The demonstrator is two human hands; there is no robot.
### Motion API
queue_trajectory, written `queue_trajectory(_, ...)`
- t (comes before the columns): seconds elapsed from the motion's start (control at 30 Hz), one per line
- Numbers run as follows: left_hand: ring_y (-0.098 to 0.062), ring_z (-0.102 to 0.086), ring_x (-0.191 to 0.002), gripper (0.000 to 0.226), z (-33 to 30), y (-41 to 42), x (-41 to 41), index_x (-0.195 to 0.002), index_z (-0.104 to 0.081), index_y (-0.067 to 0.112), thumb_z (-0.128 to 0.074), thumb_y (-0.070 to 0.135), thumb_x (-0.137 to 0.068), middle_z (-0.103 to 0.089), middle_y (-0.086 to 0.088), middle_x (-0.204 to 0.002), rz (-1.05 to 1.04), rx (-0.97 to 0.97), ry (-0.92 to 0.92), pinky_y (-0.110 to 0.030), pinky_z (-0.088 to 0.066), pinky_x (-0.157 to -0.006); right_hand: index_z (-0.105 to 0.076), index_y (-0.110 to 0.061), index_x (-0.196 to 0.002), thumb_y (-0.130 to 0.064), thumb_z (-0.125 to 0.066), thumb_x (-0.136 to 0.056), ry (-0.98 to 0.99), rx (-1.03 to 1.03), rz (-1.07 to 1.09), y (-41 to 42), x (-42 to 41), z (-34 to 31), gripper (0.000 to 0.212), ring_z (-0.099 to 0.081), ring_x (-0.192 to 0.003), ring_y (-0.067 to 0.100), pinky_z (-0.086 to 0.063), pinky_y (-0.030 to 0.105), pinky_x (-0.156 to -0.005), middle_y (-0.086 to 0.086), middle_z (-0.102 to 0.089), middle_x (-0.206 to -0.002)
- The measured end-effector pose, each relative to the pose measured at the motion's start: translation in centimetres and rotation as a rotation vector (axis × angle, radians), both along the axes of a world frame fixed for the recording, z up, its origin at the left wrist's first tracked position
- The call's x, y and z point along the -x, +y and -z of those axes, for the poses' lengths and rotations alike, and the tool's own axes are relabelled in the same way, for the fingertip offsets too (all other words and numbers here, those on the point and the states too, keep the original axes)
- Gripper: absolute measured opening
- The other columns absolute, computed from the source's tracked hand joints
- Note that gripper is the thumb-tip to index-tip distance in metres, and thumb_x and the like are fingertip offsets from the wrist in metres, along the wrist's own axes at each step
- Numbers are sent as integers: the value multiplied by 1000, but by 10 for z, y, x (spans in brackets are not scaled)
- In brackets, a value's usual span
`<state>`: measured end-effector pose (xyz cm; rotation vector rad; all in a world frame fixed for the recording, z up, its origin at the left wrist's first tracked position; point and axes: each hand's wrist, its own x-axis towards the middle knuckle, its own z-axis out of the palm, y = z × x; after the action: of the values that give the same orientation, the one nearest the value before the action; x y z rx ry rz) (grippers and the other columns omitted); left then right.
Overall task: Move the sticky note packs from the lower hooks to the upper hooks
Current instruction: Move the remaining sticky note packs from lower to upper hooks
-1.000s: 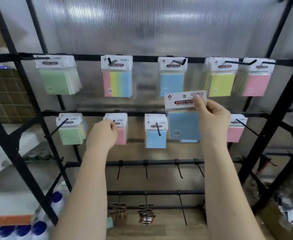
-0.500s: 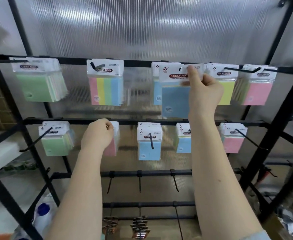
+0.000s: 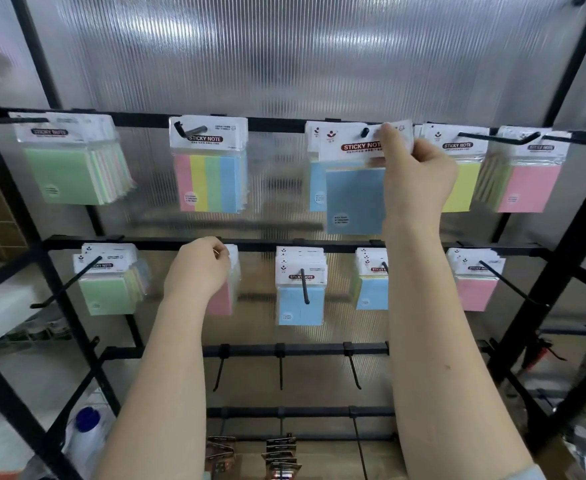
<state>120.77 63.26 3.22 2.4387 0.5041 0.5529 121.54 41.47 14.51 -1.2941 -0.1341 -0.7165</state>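
My right hand (image 3: 418, 174) pinches the white header card of a blue sticky note pack (image 3: 354, 199), held up at the third upper hook (image 3: 365, 132), whose tip shows through the card's hole. More blue packs hang behind it. My left hand (image 3: 198, 268) grips the pink pack (image 3: 224, 299) on the second lower hook, covering its header. The upper row also carries green (image 3: 73, 171), striped (image 3: 210, 181), yellow (image 3: 461, 185) and pink (image 3: 530, 185) packs. Green (image 3: 108, 289), blue (image 3: 300, 299), blue (image 3: 373, 292) and pink (image 3: 475, 289) packs hang on the lower row.
A black metal rack (image 3: 561, 265) stands before a ribbed translucent panel. Bare hooks (image 3: 280, 368) jut from the two bars below. Binder clips (image 3: 279, 455) hang at the bottom, and a blue-capped bottle (image 3: 87, 434) stands low on the left.
My right hand lifted the blue pack from the lower row up to the third upper hook and brought its hole onto the hook tip. My left hand stayed on the pink pack.
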Motion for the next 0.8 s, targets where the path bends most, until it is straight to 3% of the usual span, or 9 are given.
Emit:
queue_trajectory(0.23,-24,-58,-88,18,-1,0,-6,-95,-63,18,-45,18,-96,-63,-3,-98,-2,17,-28,-37,-52,-74,-35,-15,-49,-27,-66,-85,85,79,-31,-3,-20,5,49,-25,-46,10,-20,19,-42,-3,-37,-49)
queue_trajectory(0.3,-24,-58,-89,18,-1,0,-9,-95,-63,18,-45,20,-95,-63,-3,-99,1,18,-21,-38,-52,-76,-33,-18,-48,-27,-64,-88,99,66,-38,2,-32,3,52,-24,-39,5,-19,17,-40,-13,-34,-38)
queue_trajectory(0.4,-24,-58,-88,18,-3,0,-13,-94,-63,20,-45,21,-95,-63,-2,-100,4,9,-8,-36,-51,-74,-27,-21,-50,-26,-61,-91,111,86,4,13,-52,1,53,-22,-34,7,-15,17,-37,-11,-25,-31)
queue_trajectory(0.53,-23,-58,-86,18,-6,1,-15,-93,-63,19,-45,19,-95,-63,-1,-97,-2,6,-12,-32,-46,-67,-43,-19,-59,-30,-58,-92,157,104,99,24,-75,6,38,-34,-44,3,-25,14,-40,-10,-41,-54)
queue_trajectory(0.67,-21,-57,-86,18,-8,1,-15,-95,-62,19,-44,18,-95,-62,0,-96,-7,5,-20,-29,-41,-64,-58,-20,-89,-28,-62,-90,150,49,145,28,-89,6,9,-57,-80,8,-43,19,-69,-7,-62,-87)
queue_trajectory(0.8,-21,-58,-86,18,-7,5,-12,-93,-63,19,-45,18,-95,-62,0,-93,-14,2,-20,-30,-44,-66,-60,-17,-107,-37,-64,-88,139,21,205,26,-93,14,28,-56,-96,7,-41,18,-80,-5,-62,-106)
